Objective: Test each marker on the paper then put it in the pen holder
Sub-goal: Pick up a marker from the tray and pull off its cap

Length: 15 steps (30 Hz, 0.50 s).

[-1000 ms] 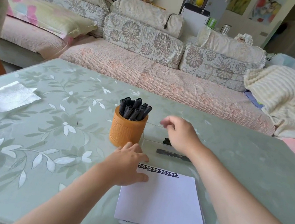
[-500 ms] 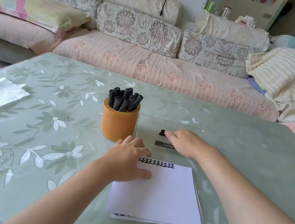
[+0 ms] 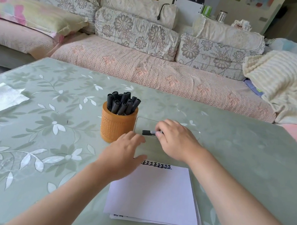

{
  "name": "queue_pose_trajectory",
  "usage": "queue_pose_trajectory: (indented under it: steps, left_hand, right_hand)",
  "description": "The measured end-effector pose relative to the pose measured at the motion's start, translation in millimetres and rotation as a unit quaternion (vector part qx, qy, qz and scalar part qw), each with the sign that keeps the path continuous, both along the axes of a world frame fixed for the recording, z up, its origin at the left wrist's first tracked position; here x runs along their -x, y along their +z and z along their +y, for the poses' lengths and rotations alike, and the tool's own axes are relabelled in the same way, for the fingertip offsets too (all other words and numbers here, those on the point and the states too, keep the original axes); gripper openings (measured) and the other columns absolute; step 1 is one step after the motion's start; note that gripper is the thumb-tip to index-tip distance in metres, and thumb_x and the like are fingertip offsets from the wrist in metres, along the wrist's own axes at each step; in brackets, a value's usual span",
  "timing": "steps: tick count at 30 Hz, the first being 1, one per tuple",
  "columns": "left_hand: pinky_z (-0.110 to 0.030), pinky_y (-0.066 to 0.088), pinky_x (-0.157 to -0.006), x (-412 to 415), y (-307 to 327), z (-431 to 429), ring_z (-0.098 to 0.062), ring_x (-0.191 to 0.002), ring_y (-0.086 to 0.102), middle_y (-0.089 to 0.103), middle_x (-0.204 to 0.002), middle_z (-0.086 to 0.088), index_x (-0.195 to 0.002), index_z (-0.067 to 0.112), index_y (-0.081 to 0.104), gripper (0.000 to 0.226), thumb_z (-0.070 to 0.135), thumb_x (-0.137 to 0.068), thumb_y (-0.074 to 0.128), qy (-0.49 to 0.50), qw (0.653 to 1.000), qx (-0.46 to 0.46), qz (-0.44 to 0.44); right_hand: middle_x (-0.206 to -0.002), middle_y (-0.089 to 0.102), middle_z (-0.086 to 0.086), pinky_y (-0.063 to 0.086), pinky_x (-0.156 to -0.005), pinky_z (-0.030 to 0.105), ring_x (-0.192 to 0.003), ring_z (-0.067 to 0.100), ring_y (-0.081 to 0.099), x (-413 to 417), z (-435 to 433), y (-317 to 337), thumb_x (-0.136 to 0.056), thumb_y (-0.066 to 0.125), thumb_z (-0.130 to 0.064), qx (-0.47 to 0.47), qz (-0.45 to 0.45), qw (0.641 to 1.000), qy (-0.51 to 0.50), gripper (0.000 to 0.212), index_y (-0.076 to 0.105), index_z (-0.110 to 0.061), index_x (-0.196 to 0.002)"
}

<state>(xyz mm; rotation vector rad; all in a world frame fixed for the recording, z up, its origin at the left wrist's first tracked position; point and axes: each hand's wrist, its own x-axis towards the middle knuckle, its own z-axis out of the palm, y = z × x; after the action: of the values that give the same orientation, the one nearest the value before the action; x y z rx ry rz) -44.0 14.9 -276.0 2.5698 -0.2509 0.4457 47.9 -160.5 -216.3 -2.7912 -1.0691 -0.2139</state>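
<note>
On the green floral table (image 3: 42,133), the right hand (image 3: 176,139) is pinching a marker (image 3: 149,133) just right of the holder (image 3: 116,126); the left hand (image 3: 122,157) is lying slack-fingered at the paper's (image 3: 156,192) far-left corner, a sofa (image 3: 150,73) beyond.

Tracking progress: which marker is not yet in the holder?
The marker pinched by the right hand, horizontal over the clear tray; the other markers stand in the orange holder.
</note>
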Motion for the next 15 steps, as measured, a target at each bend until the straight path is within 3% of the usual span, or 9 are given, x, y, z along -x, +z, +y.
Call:
queue_pose_trajectory:
  steps: [5,9,12,15]
  left_hand:
    - [-0.034,0.047,-0.073,5.9,12.9,3.9,-0.019,-0.088,0.051,0.047,-0.098,0.004,-0.101,0.017,0.043,0.024,0.02,-0.086,0.062,0.064,0.989,0.094,-0.096]
    - [-0.022,0.042,-0.072,12.6,20.8,8.2,-0.011,-0.091,0.052,0.049,-0.101,0.01,-0.109,0.024,0.051,0.024,0.021,-0.088,0.062,0.019,0.993,0.072,-0.094]
    - [-0.013,0.035,-0.065,18.1,23.4,12.5,-0.009,-0.082,0.052,0.052,-0.092,0.011,-0.101,0.023,0.061,0.015,0.017,-0.088,0.065,0.007,0.994,0.073,-0.076]
    - [-0.01,0.037,-0.067,23.7,26.3,15.9,-0.005,-0.08,0.052,0.055,-0.093,0.011,-0.099,0.022,0.064,0.012,0.017,-0.088,0.066,0.008,0.994,0.088,-0.064]
  right_hand:
    - [-0.11,0.059,-0.005,0.042,-0.088,0.033,-0.105,0.018,0.053,21.7,5.5,10.4,-0.1,0.046,-0.031,-0.028,0.051,0.998,0.018,0.019,0.06,-0.022,-0.109]
    - [-0.1,0.059,-0.008,0.044,-0.086,0.03,-0.096,0.012,0.055,40.4,8.4,15.0,-0.097,0.055,-0.031,-0.086,0.111,0.99,0.029,0.018,0.066,-0.023,-0.108]
    - [-0.089,0.058,-0.011,0.044,-0.078,0.022,-0.082,0.006,0.054,52.7,6.4,16.2,-0.09,0.066,-0.031,-0.161,0.162,0.974,-0.004,0.018,0.068,-0.027,-0.108]
    - [-0.091,0.056,-0.017,0.039,-0.069,0.014,-0.08,-0.002,0.052,63.9,-0.8,13.6,-0.084,0.07,-0.025,-0.171,0.2,0.964,-0.042,0.027,0.063,-0.033,-0.108]
